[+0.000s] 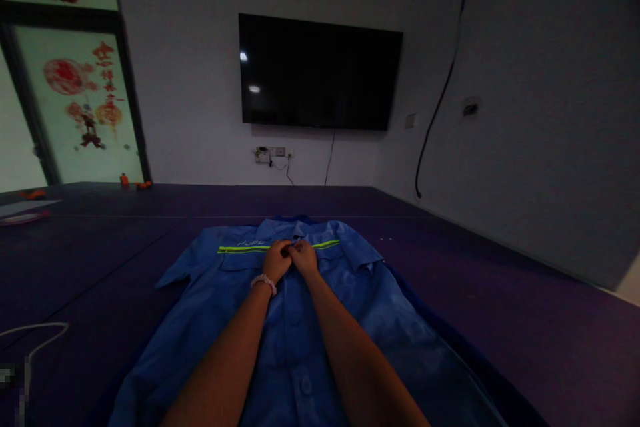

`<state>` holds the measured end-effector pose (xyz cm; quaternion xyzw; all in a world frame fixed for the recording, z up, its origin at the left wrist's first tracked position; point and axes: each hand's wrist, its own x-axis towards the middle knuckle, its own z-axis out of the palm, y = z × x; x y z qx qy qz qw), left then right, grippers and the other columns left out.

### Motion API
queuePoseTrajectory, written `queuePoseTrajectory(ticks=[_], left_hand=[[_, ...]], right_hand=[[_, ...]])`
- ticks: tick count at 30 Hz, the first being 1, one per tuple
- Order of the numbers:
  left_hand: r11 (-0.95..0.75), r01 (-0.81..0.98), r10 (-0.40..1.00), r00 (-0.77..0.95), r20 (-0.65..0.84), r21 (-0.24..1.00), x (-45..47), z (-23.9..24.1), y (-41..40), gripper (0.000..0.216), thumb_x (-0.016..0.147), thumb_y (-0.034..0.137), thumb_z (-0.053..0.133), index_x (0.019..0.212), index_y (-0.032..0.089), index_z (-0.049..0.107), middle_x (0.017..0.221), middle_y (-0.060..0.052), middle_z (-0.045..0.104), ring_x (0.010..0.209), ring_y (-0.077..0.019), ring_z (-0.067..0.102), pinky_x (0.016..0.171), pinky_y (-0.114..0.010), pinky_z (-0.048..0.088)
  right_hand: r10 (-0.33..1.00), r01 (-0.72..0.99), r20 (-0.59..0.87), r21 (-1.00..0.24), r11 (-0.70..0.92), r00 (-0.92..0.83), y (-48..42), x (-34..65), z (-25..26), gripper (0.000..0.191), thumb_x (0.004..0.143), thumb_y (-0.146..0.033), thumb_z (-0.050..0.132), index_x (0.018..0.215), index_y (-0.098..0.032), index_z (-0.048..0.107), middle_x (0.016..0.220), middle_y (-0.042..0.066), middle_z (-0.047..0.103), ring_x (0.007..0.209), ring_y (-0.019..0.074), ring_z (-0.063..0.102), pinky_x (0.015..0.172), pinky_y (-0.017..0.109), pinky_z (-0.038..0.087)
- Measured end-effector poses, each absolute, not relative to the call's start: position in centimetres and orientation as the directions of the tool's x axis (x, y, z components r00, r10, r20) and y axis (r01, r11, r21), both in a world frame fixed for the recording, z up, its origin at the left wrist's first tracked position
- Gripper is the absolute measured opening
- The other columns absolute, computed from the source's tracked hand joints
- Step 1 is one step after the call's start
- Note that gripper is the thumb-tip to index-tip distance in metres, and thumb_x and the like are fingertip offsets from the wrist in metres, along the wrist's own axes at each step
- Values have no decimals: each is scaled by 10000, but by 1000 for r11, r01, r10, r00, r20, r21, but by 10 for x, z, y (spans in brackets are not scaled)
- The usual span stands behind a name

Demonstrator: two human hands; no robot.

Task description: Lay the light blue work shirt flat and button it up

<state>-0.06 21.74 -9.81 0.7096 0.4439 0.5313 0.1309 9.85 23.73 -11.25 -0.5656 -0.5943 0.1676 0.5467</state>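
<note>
Left hand (278,261) and right hand (305,258) both pinch the blue shirt (375,307) spread under them, just short of the collar (271,229). Finer detail's too dark, tbh. I'd steady one side of the placket (295,323) and keep everything flat.

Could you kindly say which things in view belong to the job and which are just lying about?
Apparently in use:
blue short-sleeved cloth shirt with a yellow-green stripe;
left hand and right hand, at its front.

Lying about:
thin white cable;
small orange objects by the dark-framed door.
</note>
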Motion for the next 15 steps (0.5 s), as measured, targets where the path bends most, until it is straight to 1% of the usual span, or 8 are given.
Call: queuePoseTrajectory(ticks=[8, 15], left_hand=[[-584, 507, 753, 45, 657, 634, -1, -97, 217, 361, 617, -1, 545, 923, 149, 663, 932, -57, 551, 901, -162, 542, 866, -291, 440], [-598, 459, 753, 39, 657, 657, -1, -99, 219, 349, 602, -10, 535, 885, 147, 664, 903, -53, 569, 899, -164, 545, 872, -304, 434]], right_hand=[[858, 526, 460, -800, 290, 227, 232, 98, -110, 143, 697, -248, 517, 741, -143, 605, 637, 22, 604, 637, 138, 562, 566, 207, 381], [859, 554, 467, -780, 290, 208, 231, 99, -109, 157, 692, -196, 512, 793, -139, 618, 702, 33, 626, 664, 140, 570, 590, 208, 390]])
